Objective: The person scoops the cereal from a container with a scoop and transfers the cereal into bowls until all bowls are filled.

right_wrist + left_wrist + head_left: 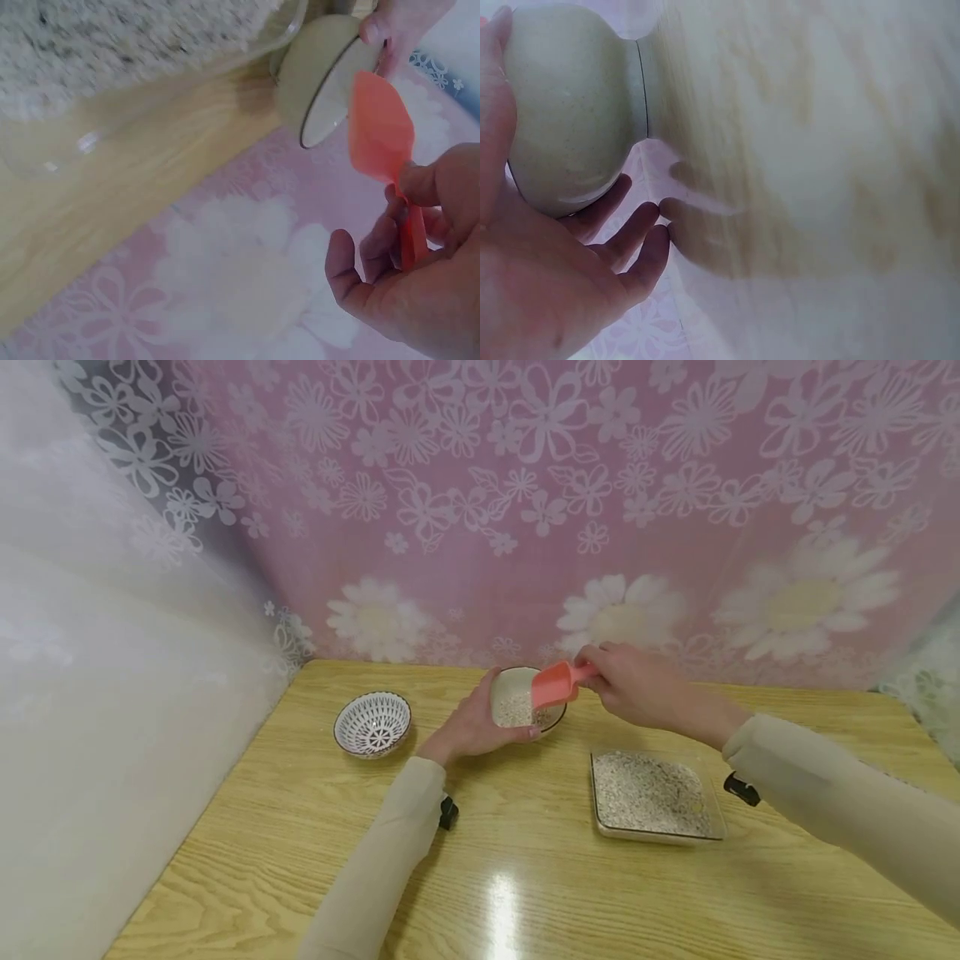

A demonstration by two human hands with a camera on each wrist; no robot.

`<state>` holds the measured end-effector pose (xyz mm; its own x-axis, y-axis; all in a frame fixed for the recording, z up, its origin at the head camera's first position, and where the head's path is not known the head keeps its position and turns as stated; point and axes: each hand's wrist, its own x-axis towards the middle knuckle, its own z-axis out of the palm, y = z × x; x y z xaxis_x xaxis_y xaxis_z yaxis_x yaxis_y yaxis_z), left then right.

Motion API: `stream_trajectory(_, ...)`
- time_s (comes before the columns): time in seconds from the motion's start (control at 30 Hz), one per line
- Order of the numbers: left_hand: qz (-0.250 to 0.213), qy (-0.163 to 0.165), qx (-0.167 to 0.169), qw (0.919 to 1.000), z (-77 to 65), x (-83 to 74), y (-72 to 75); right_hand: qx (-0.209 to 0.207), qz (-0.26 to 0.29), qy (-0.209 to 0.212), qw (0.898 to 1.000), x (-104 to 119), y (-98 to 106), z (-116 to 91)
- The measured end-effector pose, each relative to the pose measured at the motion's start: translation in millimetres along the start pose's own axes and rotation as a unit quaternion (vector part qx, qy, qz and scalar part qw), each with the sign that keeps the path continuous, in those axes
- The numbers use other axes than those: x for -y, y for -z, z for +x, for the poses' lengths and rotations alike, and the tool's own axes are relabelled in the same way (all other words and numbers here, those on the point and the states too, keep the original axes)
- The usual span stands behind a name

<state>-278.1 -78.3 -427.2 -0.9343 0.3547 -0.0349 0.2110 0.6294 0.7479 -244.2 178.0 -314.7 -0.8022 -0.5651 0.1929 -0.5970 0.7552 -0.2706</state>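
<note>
My left hand (pixel 477 724) holds a cream bowl (pixel 513 680) with a dark rim near the table's back edge, thumb at the near side and fingers round the left. Pale oat-like flakes (pixel 513 710) lie inside it. In the left wrist view, the bowl's rounded outside (pixel 566 105) and narrow foot show, with the fingers curved beneath. A coral-pink scoop (pixel 553 687) is gripped by its handle in my right hand (pixel 630 685). Its blade tilts down over the bowl's right side, with flakes below its lip. The right wrist view shows thumb and fingers round the scoop's handle (pixel 414 244).
A clear rectangular glass dish (pixel 660 837) full of similar flakes (pixel 648 793) stands at the right, nearer than the bowl. Off to the left is a black-and-white patterned bowl (pixel 372 725). A pink floral curtain (pixel 480 568) hangs behind the wooden table (pixel 555 877).
</note>
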Motion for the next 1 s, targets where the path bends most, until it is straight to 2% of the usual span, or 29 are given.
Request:
stream_trajectory(0.13, 0.015, -0.001, -0.001, 0.9999, -1.4, -1.4, 0.2, -0.021, 0.057, -0.034, 0.998, -10.2, -9.5, -15.4)
stream_trajectory(0.3, 0.041, 0.003, 0.003, 0.9991, -1.8, -3.9, 0.9, -0.036, 0.135, -0.064, 0.988, -22.7, -15.2, -37.7)
stream_trajectory(0.47, 0.073, -0.002, 0.000, 0.9973, -5.4, -7.0, 3.6, -0.082, 0.160, -0.052, 0.982, -30.7, -17.8, -63.1)
stream_trajectory(0.57, 0.099, -0.020, -0.016, 0.9947, -11.1, -10.8, 6.8, -0.116, 0.167, -0.042, 0.978, -33.2, -20.2, -78.9)
stream_trajectory(0.7, 0.132, -0.059, -0.053, 0.9881, -18.9, -18.8, 10.3, -0.152, 0.157, -0.041, 0.975, -36.0, -22.0, -97.9)
stream_trajectory(0.87, 0.141, -0.091, -0.081, 0.9825, -30.9, -35.5, 12.7, -0.146, 0.136, -0.043, 0.979, -41.7, -20.7, -121.1)
stream_trajectory(1.0, 0.126, -0.107, -0.073, 0.9836, -43.3, -52.1, 13.6, -0.139, 0.115, -0.026, 0.983, -49.7, -21.7, -138.1)
